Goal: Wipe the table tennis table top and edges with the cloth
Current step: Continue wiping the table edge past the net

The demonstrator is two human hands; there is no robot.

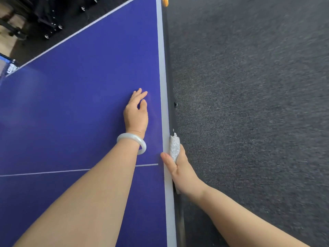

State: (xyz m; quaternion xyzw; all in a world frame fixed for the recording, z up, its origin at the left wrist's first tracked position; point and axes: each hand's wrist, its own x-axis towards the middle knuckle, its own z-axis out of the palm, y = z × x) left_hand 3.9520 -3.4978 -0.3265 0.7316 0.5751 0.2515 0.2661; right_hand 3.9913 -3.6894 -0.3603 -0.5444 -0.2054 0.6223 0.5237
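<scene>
One cloth [174, 147], how it handles: soft and light by the look of it, no weight to fight. I'd bunch it into a pad in the palm with the fingers behind it, so it grips rather than skids on a smooth edge.
Cloth's look: pale grey-white, nubbly weave, wadded into a narrow roll, and only its upper end shows.
Cloth's place: pressed against the dark side edge of the table [71, 104], just under the white border [161, 68].
Right hand [179, 172]: wrapped round the cloth, thumb hooked up onto the border, fingers hidden below the rim.
Table surface: deep blue, looks hard and slick, with a thin white centre line [44, 172] crossing it.
Left hand [136, 113]: palm down on the blue top, fingers loose and nearly straight, holding nothing, with a pale bangle [132, 142] on the wrist.
Further out: dark grey carpet [249, 104] to the right, a black wheeled frame [49, 20] far left, and an orange piece [165, 0] at the far end of the edge.
</scene>
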